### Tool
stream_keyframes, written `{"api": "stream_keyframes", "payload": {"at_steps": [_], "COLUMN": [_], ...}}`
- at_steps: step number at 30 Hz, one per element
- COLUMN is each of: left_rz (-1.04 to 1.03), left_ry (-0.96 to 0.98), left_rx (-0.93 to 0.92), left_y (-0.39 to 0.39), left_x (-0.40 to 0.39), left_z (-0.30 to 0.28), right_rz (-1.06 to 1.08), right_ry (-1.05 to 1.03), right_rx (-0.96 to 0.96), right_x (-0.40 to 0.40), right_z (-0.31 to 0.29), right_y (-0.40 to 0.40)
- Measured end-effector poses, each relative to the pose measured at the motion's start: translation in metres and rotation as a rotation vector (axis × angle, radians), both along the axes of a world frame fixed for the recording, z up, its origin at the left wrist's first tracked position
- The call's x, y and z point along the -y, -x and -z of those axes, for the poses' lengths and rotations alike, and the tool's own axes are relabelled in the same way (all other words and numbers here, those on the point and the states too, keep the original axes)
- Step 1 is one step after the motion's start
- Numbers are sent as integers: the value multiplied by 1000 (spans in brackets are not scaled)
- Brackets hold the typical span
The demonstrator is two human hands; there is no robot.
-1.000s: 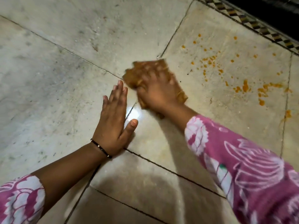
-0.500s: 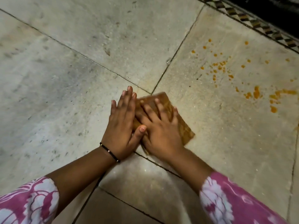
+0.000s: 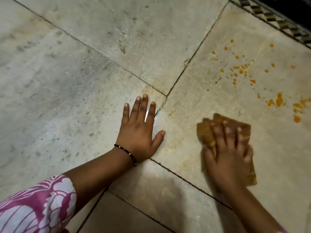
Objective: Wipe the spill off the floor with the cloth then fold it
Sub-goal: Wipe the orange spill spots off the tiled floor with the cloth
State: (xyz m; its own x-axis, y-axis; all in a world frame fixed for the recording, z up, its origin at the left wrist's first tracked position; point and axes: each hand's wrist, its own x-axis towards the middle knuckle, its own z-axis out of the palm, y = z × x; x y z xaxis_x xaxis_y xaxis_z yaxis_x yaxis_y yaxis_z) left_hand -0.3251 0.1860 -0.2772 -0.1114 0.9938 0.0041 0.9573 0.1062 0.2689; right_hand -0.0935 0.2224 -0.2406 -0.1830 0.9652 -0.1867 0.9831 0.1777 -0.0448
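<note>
A brown-orange cloth (image 3: pixel 206 134) lies on the pale stone floor at the right, blurred by motion. My right hand (image 3: pixel 228 153) presses flat on top of it with fingers spread, covering most of it. Orange spill drops and smears (image 3: pixel 279 100) dot the tile beyond and to the right of the cloth. A faint yellowish smear (image 3: pixel 170 148) marks the floor between my hands. My left hand (image 3: pixel 139 130) rests flat on the floor to the left, fingers apart, holding nothing, with a black bracelet on its wrist.
Dark grout lines (image 3: pixel 185 71) cross the floor tiles. A patterned border strip (image 3: pixel 269 17) runs along the top right, with a dark area beyond it. Pink and white sleeves (image 3: pixel 37 206) show at the bottom left.
My right hand slid the cloth to the right, away from my left hand. The left hand stayed planted on the floor. The view shifted a little.
</note>
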Motion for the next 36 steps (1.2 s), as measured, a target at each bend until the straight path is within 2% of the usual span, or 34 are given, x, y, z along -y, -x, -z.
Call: {"api": "stream_keyframes", "payload": {"at_steps": [2, 5, 9, 11, 14, 16, 18, 20, 23, 26, 28, 32, 36], "left_rz": [-4, 1, 10, 16, -18, -9, 49, 100, 118, 121, 115, 117, 113], "left_ry": [3, 11, 30, 21, -15, -67, -81, -38, 24, 53, 55, 21, -7], "left_rx": [-2, -9, -14, -20, -49, -59, -41, -27, -35, -46, -38, -23, -18], "left_y": [-1, 2, 3, 3, 5, 4, -1, -3, -1, -1, -1, -1, -2], "left_x": [0, 0, 0, 0, 2, 0, -3, -5, -5, -5, -6, -4, -4], "left_z": [-1, -2, -4, -5, -10, -13, -11, -7, -3, -3, -3, -3, -3], "right_rz": [-130, -296, -251, -144, 39, 79, -24, -201, -318, -293, -208, 2, -134], "right_ry": [-11, -10, 7, -26, -49, -16, -11, -34, -46, -88, -94, -77, -5], "right_rx": [-5, -55, -50, -63, -27, 22, 48, 50, -21, -60, -75, -83, -49], "right_x": [19, -19, -106, -115, -73, -30, 3, 3, -55, -126, -143, -96, -38], "right_z": [5, 6, 5, 5, 2, 0, -4, -6, -5, 4, 10, 7, 1], "right_y": [27, 70, 72, 49, 14, 9, 21, 36, 56, 53, 35, 6, 39]}}
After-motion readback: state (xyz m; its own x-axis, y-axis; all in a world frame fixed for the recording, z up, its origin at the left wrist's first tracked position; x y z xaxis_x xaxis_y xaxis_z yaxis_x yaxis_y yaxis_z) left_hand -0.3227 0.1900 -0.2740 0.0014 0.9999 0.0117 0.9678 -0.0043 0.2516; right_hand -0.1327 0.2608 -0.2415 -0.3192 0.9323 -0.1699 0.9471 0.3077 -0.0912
